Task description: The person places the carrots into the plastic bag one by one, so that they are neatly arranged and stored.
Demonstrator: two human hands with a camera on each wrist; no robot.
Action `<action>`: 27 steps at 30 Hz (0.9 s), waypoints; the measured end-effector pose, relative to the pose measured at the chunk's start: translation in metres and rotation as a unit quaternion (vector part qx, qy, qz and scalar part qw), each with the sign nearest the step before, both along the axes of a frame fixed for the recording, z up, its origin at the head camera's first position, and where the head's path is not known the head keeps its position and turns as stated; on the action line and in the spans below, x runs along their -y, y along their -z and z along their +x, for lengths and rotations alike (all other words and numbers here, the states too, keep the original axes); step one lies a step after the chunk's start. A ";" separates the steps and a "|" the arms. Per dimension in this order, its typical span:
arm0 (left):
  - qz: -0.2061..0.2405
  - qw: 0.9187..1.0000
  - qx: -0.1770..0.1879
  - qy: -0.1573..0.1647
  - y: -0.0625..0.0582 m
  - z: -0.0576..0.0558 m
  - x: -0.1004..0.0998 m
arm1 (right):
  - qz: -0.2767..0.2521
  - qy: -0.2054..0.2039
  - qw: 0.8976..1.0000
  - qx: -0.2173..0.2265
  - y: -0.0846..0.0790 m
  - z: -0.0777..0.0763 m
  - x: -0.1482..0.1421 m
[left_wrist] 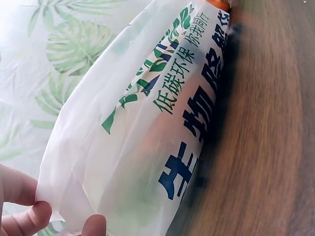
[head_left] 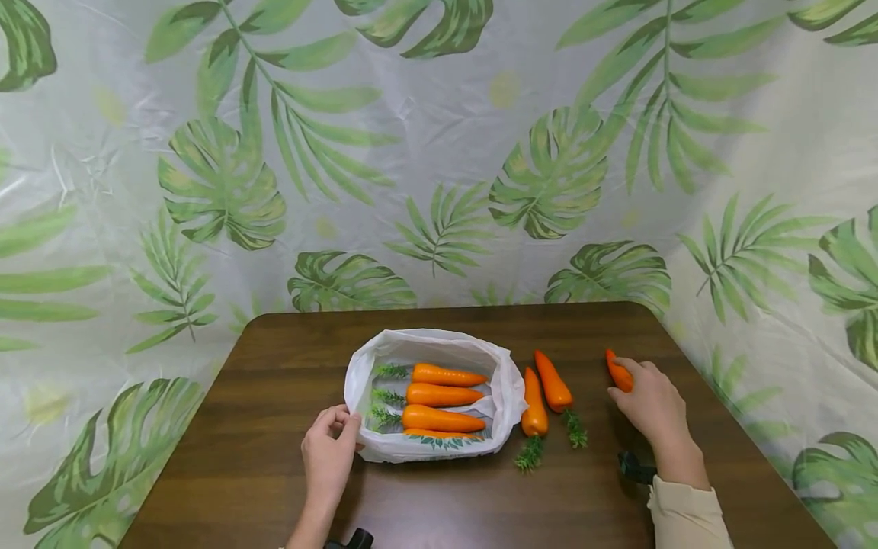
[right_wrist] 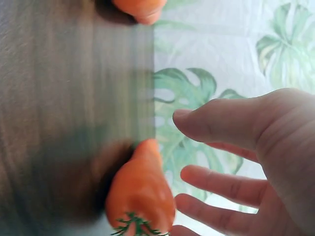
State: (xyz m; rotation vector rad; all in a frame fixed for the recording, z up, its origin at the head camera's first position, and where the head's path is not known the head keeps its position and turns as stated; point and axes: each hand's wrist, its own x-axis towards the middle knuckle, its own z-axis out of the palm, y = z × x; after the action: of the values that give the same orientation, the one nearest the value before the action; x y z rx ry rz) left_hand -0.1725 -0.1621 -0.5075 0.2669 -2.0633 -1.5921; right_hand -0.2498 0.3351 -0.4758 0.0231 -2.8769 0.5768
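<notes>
A white plastic bag (head_left: 509, 381) stands with its mouth spread wide, and several orange carrots (head_left: 444, 395) with green tops lie inside it. My left hand (head_left: 332, 442) pinches the bag's left rim between thumb and fingers; the left wrist view shows the printed side of the bag (left_wrist: 133, 113). On the right, my right hand (head_left: 655, 400) is over a single carrot (head_left: 619, 372), covering part of it in the head view. From the right wrist, the fingers (right_wrist: 221, 187) are spread and loosely bent beside this carrot (right_wrist: 140, 191), not wrapped round it.
Two more carrots, one nearer the bag (head_left: 533, 408) and one just right of it (head_left: 552, 381), lie between the bag and my right hand. All this is on a dark brown wooden table (head_left: 274, 381). A leaf-patterned sheet (head_left: 439, 152) hangs behind the table.
</notes>
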 end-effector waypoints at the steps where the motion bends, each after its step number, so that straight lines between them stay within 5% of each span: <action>1: 0.006 1.000 0.003 0.002 0.000 0.000 0.000 | -0.001 0.002 1.000 0.006 0.001 0.000 -0.001; 11: 0.074 0.997 0.027 0.018 -0.003 0.001 0.001 | -0.004 0.017 0.999 0.033 0.012 0.001 -0.008; 27: 0.096 0.994 0.032 0.026 -0.007 0.003 0.000 | -0.018 0.039 0.998 0.049 0.015 0.000 -0.015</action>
State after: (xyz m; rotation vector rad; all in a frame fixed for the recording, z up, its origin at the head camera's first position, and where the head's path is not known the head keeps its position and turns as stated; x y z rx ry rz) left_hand -0.1690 -0.1617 -0.5006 0.3387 -1.9811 -1.8400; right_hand -0.2496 0.3499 -0.4911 -0.1273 -2.9450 0.6325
